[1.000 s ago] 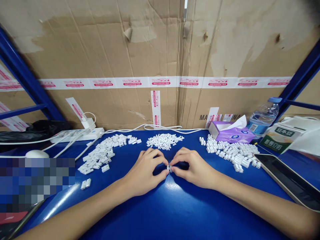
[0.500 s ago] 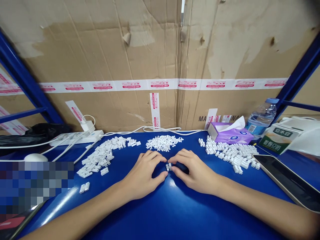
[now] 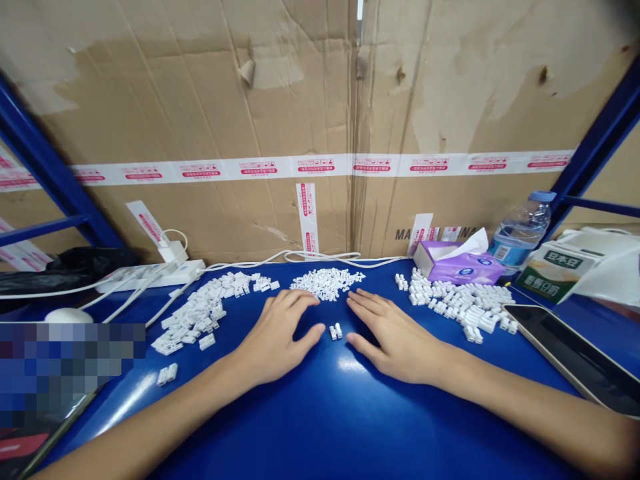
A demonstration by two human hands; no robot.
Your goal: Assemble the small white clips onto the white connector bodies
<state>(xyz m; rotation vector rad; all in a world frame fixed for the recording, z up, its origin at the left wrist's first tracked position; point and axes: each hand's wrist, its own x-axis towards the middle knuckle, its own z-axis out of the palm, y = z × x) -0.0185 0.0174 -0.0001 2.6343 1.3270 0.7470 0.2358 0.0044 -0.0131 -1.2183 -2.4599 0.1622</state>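
A small white connector [image 3: 335, 331] lies on the blue desk [image 3: 345, 433], in the gap between the two thumbs, touching neither; it is to the right of the left hand [image 3: 283, 337] and to the left of the right hand [image 3: 395, 337], and neither hand is clearly nearer; its long axis seems to run away from the person, across the line joining the thumbs, though it is too small to be sure. Both hands have thumb and fingers spread apart, with nothing held; their fingertips reach forward near a heap of tiny white pieces [image 3: 325, 284]. The connector looks like two narrow parts side by side, the left one blocky with dark openings, the right one rounded and plain white.
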